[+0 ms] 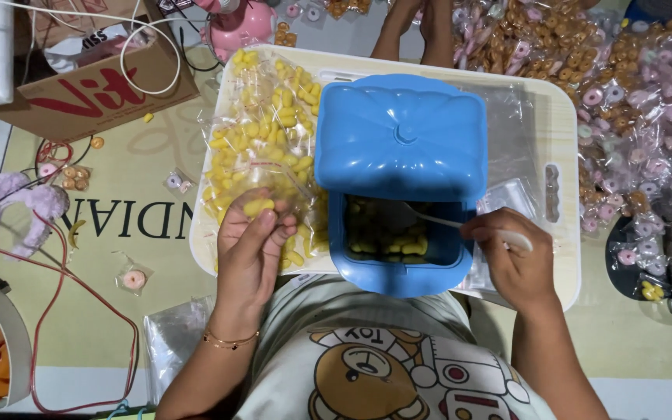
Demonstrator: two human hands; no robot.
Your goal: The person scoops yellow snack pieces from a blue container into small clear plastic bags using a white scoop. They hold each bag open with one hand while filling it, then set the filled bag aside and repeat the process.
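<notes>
Two bare hands work over a cream tray (565,155) on the person's lap. The left hand (249,249) has its fingers (262,229) pressed together around a small clear packet of yellow candies (258,207) — the packet sits at the fingertips, pinched between thumb and forefinger. Just beyond those fingers lies a heap of filled yellow packets (266,132) on the tray. The right hand (511,260) pinches the white handle of a spoon (460,225), thumb against curled fingers; the spoon reaches leftward from the fingers into a blue tub (398,257) — its bowl end is lost in shadow among loose yellow candies (386,237) inside. The tub's blue hinged lid (402,136) stands open, beyond both hands. Between the right fingers and the tray's edge lie empty clear bags (511,194).
</notes>
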